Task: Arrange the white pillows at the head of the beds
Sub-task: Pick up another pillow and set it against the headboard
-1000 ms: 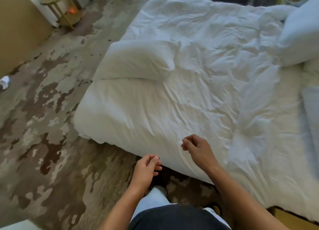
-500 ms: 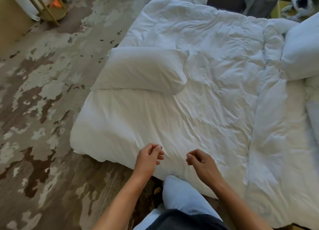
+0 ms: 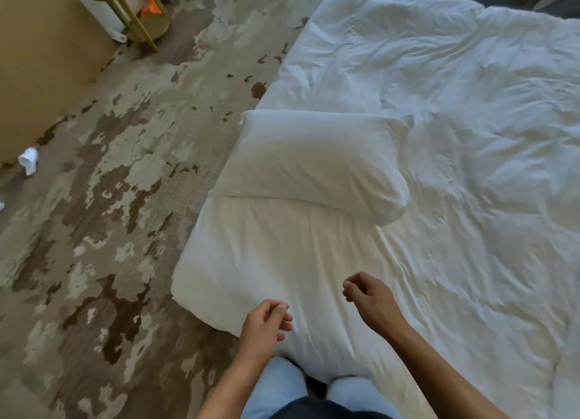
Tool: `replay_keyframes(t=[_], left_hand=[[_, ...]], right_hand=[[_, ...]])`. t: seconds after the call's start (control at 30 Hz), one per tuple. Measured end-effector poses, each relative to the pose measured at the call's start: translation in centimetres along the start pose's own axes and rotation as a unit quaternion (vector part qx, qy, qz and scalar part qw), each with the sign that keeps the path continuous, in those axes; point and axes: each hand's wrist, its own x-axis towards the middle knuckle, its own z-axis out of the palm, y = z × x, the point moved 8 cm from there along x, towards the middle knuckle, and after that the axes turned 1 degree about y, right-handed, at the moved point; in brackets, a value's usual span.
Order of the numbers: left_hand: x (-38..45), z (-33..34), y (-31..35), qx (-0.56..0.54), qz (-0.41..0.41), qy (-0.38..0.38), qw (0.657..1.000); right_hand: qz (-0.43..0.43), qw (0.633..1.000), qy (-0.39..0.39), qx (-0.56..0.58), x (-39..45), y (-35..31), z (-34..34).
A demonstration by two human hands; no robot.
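Note:
A white pillow (image 3: 317, 164) lies flat near the left edge of the bed (image 3: 470, 198), on a rumpled white duvet. My left hand (image 3: 263, 327) hovers over the bed's near corner, fingers loosely curled, holding nothing. My right hand (image 3: 370, 299) hangs a little farther in over the duvet, fingers also curled and empty. Both hands are well short of the pillow. My knees in light trousers press against the bed's near edge.
A patterned brown and beige carpet (image 3: 110, 230) covers the floor to the left. A small gold round side table (image 3: 138, 13) stands at the far left by a tan wall (image 3: 40, 57). A crumpled white item (image 3: 28, 159) lies on the carpet.
I have stepped closer to the bed and the view has swung right to left, so the pillow now sits nearer and more central. Both hands stay curled and empty, drifting apart.

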Motion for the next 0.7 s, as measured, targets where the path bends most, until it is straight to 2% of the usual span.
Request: replay_keyframes(t=[0.13,0.23,0.33,0.43,0.57,0.63,0.7], left_hand=[[5.0,-4.0,1.3,-0.014,-0.031,0.030,0.999],[10.2,-5.6,4.3,-0.005,-0.024,0.016,1.000],[17.5,-6.0,9.5,0.034,0.018,-0.014,0.999],[26.5,-5.6,17.4,0.095,0.094,-0.019,0.991],[38.4,-2.9,29.0,0.220,0.223,-0.010,0.950],[43.9,-0.5,33.5,0.295,0.281,-0.028,0.913],[48.8,1.9,36.0,0.375,0.302,-0.042,0.876]], right_hand=[[-0.026,0.999,-0.021,-0.024,6.9,-7.1,2.0],[-0.039,0.998,-0.010,-0.049,11.9,-11.3,3.1],[-0.033,0.996,0.018,-0.085,16.9,-14.3,3.5],[-0.016,0.992,0.052,-0.115,22.1,-16.7,3.1],[-0.002,0.983,0.098,-0.153,29.7,-19.4,1.9],[0.003,0.977,0.117,-0.178,33.7,-20.4,1.0],[0.006,0.968,0.128,-0.217,37.7,-21.3,0.0]])
